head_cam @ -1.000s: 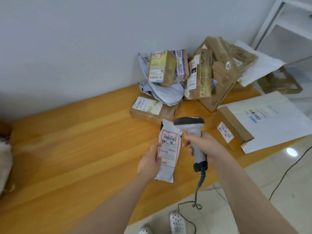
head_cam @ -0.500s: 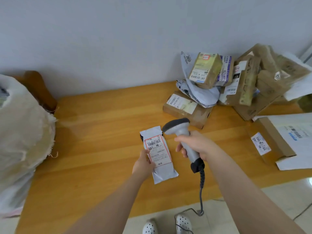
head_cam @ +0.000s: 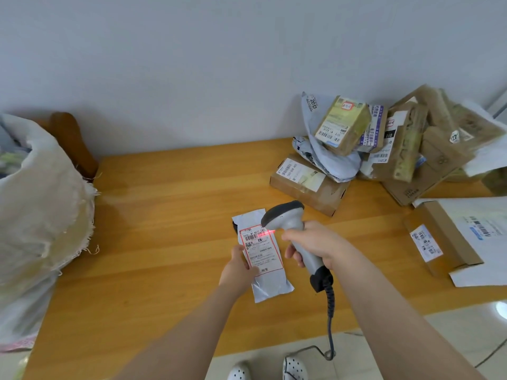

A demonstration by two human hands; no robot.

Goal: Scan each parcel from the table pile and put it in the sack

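- Head cam: left hand [head_cam: 237, 266] pinches a soft, glossy grey poly parcel [head_cam: 270, 281] by its left edge, thumb on the white, red-bordered label [head_cam: 262, 249]. It sits mid-front over the smooth wooden table [head_cam: 164, 215]; can't tell if it's touching.
- Right hand [head_cam: 318, 245] is wrapped round the grey plastic scanner [head_cam: 285, 218], whose dark rounded head is tipped at the label. A thin red line [head_cam: 267, 233] lies on the barcode.
- Hands are near each other, not touching.
- Sack [head_cam: 41, 201], far left: coarse white weave, frayed rim, bulgy.
- Pile [head_cam: 384, 144], back right: taped brown cardboard boxes and crinkly grey mailers, heaped against the wall.
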